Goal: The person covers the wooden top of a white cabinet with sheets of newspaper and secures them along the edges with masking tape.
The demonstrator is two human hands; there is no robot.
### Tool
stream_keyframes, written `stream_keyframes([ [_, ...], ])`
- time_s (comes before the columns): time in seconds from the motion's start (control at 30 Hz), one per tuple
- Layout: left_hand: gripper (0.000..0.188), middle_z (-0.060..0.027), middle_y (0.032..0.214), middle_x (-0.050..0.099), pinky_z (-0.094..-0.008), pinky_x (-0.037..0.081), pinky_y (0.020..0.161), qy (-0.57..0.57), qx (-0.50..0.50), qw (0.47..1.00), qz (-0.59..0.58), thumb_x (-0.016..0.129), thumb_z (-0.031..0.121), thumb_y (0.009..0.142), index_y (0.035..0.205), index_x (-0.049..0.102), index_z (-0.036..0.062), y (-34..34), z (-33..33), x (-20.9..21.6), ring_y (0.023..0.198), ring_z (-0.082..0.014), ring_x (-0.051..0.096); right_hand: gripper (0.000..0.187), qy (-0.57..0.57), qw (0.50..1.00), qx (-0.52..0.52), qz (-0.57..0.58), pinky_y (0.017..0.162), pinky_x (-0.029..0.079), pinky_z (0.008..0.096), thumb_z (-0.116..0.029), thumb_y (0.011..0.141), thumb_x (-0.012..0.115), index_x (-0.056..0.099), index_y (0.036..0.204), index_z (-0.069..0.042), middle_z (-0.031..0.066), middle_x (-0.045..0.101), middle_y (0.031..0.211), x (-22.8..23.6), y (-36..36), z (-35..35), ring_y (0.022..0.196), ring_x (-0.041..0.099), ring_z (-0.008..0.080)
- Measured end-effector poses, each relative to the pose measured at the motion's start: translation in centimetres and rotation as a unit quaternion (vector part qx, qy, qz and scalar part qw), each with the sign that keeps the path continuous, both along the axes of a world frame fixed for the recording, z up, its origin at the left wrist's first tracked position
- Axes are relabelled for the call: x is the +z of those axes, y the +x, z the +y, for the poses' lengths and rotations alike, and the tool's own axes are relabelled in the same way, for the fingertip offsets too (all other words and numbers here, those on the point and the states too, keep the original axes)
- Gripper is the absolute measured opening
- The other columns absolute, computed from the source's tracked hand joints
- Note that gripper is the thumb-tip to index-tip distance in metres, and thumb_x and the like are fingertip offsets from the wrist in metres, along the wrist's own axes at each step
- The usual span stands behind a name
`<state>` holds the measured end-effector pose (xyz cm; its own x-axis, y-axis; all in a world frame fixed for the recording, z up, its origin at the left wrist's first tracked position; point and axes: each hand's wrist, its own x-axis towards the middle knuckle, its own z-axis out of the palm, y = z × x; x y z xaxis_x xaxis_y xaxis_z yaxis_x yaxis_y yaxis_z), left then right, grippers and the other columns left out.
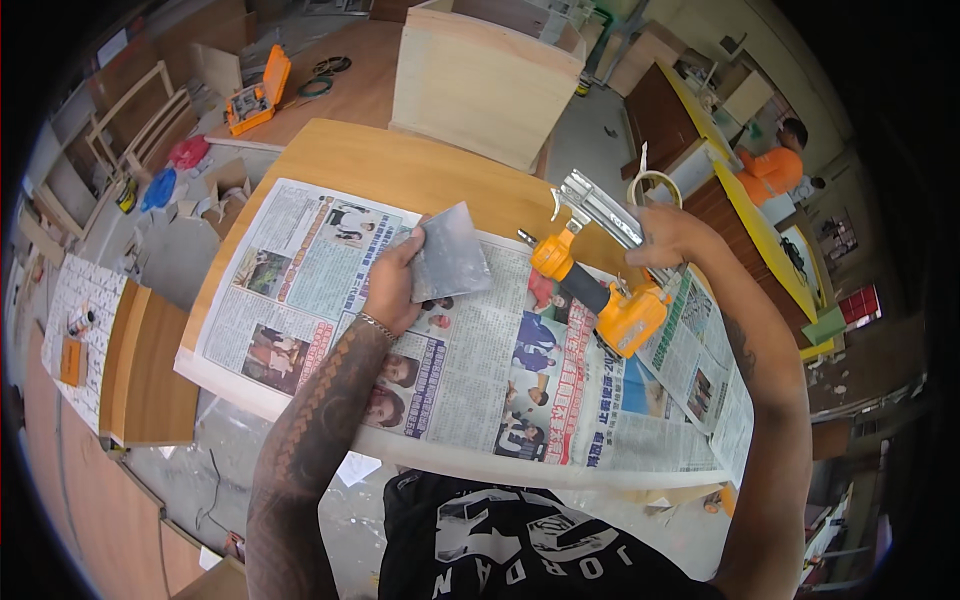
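In my left hand (393, 285) is a flat, square, greyish see-through plastic packet (452, 255), pinched at its left edge above the newspaper. What is inside the packet I cannot make out. My right hand (678, 240) is closed around the silver magazine end of a yellow and black nail gun (632, 320). The gun's yellow body is over the right part of the newspaper (460, 380), its metal magazine pointing up and left. Some of my right fingers are hidden behind the magazine. A cream ring like a tape roll (657, 178) shows just beyond that hand.
Newspaper covers most of the wooden board (340, 150) before me. A pale plywood box (480, 90) stands beyond it. At the far left lies an open orange tool case (255, 100). A person in orange (775, 165) works at the yellow-edged benches on the right.
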<state>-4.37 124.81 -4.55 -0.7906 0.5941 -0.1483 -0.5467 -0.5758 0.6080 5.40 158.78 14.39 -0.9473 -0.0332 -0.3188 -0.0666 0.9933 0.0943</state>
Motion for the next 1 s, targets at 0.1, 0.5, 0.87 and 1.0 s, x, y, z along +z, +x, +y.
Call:
stream_keyframes([
  [0.1,0.041,-0.0126,0.121,0.065,-0.0369,0.054,0.094,0.047,0.007,0.999,-0.015,0.049,0.028,0.106,0.132,0.054,-0.0031,-0.6,-0.6,-0.5,0.107,-0.0235,0.067,0.083,0.001,1.000,-0.026,-0.018,0.088,0.053,0.0464,-0.034,0.065,0.071,0.051,0.138,-0.001,0.0287,0.070,0.099,-1.2,-1.1,-0.7,0.095,0.067,0.0433],
  [0.5,0.038,-0.0139,0.113,0.068,-0.0397,0.056,0.090,0.035,0.051,0.997,-0.046,0.050,0.028,0.105,0.123,0.057,-0.0043,-1.1,-0.1,-0.1,0.099,-0.0255,0.070,0.084,0.018,0.998,-0.024,-0.049,0.087,0.053,0.0479,-0.041,0.065,0.071,0.052,0.139,-0.007,0.0270,0.070,0.101,-4.1,-5.0,-0.5,0.097,0.067,0.0421],
  [0.87,0.038,-0.0150,0.118,0.066,-0.0403,0.053,0.095,0.016,0.064,0.997,-0.033,0.048,0.028,0.106,0.126,0.055,-0.0040,-1.0,1.7,-0.2,0.106,-0.0262,0.067,0.062,0.018,1.000,0.014,0.003,0.083,0.051,0.0523,-0.045,0.073,0.069,0.062,0.125,-0.013,0.0220,0.070,0.094,-8.0,-6.6,3.2,0.093,0.067,0.0429],
  [1.0,0.037,-0.0140,0.120,0.066,-0.0404,0.052,0.098,0.024,0.053,0.998,-0.012,0.048,0.027,0.106,0.127,0.055,-0.0025,-0.5,1.6,0.6,0.109,-0.0263,0.066,0.062,0.005,1.000,0.013,0.005,0.084,0.051,0.0513,-0.047,0.074,0.072,0.063,0.125,-0.014,0.0221,0.070,0.095,-8.1,-6.1,3.5,0.095,0.067,0.0418],
])
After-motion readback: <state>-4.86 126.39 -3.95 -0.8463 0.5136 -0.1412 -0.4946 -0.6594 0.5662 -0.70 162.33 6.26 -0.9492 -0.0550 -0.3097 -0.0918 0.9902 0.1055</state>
